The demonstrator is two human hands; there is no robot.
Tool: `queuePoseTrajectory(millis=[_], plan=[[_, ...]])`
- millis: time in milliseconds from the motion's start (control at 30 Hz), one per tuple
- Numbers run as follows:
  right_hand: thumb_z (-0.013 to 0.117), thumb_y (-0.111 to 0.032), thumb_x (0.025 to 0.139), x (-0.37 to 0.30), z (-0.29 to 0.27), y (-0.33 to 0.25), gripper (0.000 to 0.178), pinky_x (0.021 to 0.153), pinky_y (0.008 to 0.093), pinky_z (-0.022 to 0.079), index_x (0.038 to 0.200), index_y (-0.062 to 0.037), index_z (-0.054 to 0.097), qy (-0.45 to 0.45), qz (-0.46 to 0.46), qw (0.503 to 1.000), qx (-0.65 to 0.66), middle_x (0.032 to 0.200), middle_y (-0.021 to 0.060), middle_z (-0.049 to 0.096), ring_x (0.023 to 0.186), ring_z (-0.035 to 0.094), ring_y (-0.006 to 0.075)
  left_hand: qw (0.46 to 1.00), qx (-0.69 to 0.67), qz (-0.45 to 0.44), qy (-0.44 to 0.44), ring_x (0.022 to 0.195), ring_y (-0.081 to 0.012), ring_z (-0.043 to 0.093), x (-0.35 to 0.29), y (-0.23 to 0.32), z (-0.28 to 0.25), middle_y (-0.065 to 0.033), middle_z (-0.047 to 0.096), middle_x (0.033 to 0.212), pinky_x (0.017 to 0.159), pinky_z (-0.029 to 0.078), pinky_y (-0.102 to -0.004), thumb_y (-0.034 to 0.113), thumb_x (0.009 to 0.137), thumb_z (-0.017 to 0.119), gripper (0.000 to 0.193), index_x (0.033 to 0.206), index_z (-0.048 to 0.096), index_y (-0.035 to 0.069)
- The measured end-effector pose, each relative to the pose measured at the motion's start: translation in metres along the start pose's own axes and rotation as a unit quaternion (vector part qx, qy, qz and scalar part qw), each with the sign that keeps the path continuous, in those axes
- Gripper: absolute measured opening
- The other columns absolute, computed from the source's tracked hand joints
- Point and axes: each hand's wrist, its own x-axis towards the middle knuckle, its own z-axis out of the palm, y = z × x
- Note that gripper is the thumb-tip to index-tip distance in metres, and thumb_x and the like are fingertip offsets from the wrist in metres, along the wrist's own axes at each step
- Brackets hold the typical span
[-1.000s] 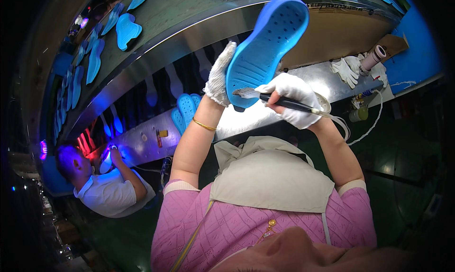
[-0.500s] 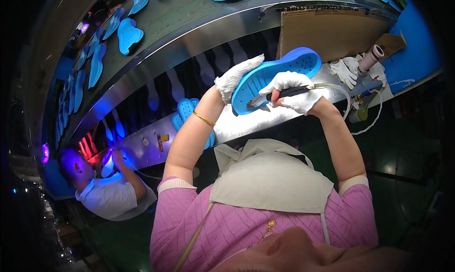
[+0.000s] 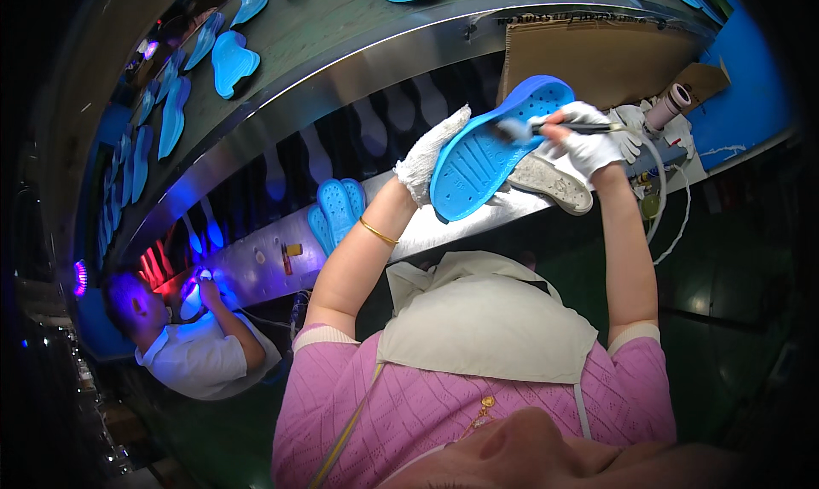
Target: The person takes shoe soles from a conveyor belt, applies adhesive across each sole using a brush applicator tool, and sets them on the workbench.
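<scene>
My left hand [image 3: 429, 155], in a white glove, grips the left edge of a blue shoe sole [image 3: 472, 169]. The sole is held tilted above the bench, its ridged, dotted inner face showing. My right hand [image 3: 590, 139], in a white glove with some fingertips bare, is closed round the dark handle of a brush [image 3: 514, 130] with a hose running from its end. Blurred by motion, the bristles are at the middle of the sole's face. A pale grey sole [image 3: 554, 185] lies under the blue one, partly covered. Several blue soles [image 3: 338, 212] rest on the bench left of my forearm.
A conveyor belt [image 3: 341, 24] carrying blue soles curves behind the metal rail. Cardboard [image 3: 589, 63] stands at the back right, near a pink bottle [image 3: 668, 107] and the hose [image 3: 661, 178]. At lower left a co-worker [image 3: 200, 344] handles a sole under violet light.
My right hand and the brush have moved from the sole's near left end up and right to its middle. The blue sole has turned more upright, and the grey sole beneath now shows.
</scene>
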Motion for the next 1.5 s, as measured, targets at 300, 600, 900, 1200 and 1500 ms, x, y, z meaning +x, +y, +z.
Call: queuePoseTrajectory(millis=[300, 600, 900, 1200, 1500], plan=[[0.069, 0.004, 0.074, -0.010, 0.016, 0.023, 0.014, 0.073, 0.0297, 0.051, 0.081, -0.0039, 0.060, -0.009, -0.282, 0.926, -0.252, 0.089, 0.0088, 0.065, 0.078, 0.063, 0.0184, 0.998, 0.042, 0.046, -0.001, 0.086, -0.0308, 0.068, -0.001, 0.008, -0.004, -0.0205, 0.063, 0.110, 0.071, 0.059, -0.0454, 0.057, 0.093, 0.043, 0.066, 0.131, 0.048, 0.004], [0.067, 0.008, 0.070, -0.033, 0.044, -0.010, 0.016, 0.073, 0.0322, 0.050, 0.079, -0.0042, 0.062, -0.123, -0.229, 0.953, -0.152, 0.083, 0.0066, 0.062, 0.077, 0.060, 0.0162, 0.995, 0.057, 0.085, -0.022, 0.088, -0.0247, 0.068, 0.004, 0.010, -0.013, -0.0180, 0.063, 0.112, 0.071, 0.059, -0.0381, 0.052, 0.096, 0.040, 0.062, 0.131, 0.047, 0.001], [0.072, 0.001, 0.076, -0.048, 0.059, 0.002, 0.013, 0.068, 0.0250, 0.050, 0.084, -0.0014, 0.063, -0.198, -0.053, 0.979, -0.019, 0.079, 0.0055, 0.064, 0.071, 0.061, 0.0116, 0.993, -0.034, 0.113, -0.014, 0.085, -0.0248, 0.068, -0.002, 0.006, -0.021, -0.0163, 0.064, 0.108, 0.075, 0.059, -0.0377, 0.050, 0.098, 0.038, 0.058, 0.130, 0.049, 0.003], [0.072, 0.000, 0.076, -0.043, 0.067, -0.015, 0.012, 0.064, 0.0263, 0.051, 0.085, 0.0008, 0.063, -0.230, -0.013, 0.968, -0.100, 0.079, 0.0082, 0.065, 0.067, 0.063, 0.0132, 0.994, 0.055, 0.093, 0.015, 0.090, -0.0253, 0.067, 0.006, 0.000, -0.026, -0.0188, 0.062, 0.112, 0.073, 0.060, -0.0378, 0.051, 0.094, 0.048, 0.059, 0.128, 0.049, 0.003], [0.065, -0.013, 0.083, -0.048, 0.087, 0.009, 0.014, 0.088, 0.0326, 0.041, 0.091, -0.0053, 0.056, -0.260, -0.001, 0.919, 0.295, 0.095, 0.0094, 0.062, 0.095, 0.057, 0.0182, 0.995, -0.006, 0.098, 0.000, 0.087, -0.0213, 0.065, 0.002, -0.005, -0.012, -0.0140, 0.062, 0.112, 0.078, 0.056, -0.0324, 0.049, 0.096, 0.045, 0.056, 0.127, 0.051, 0.002]])
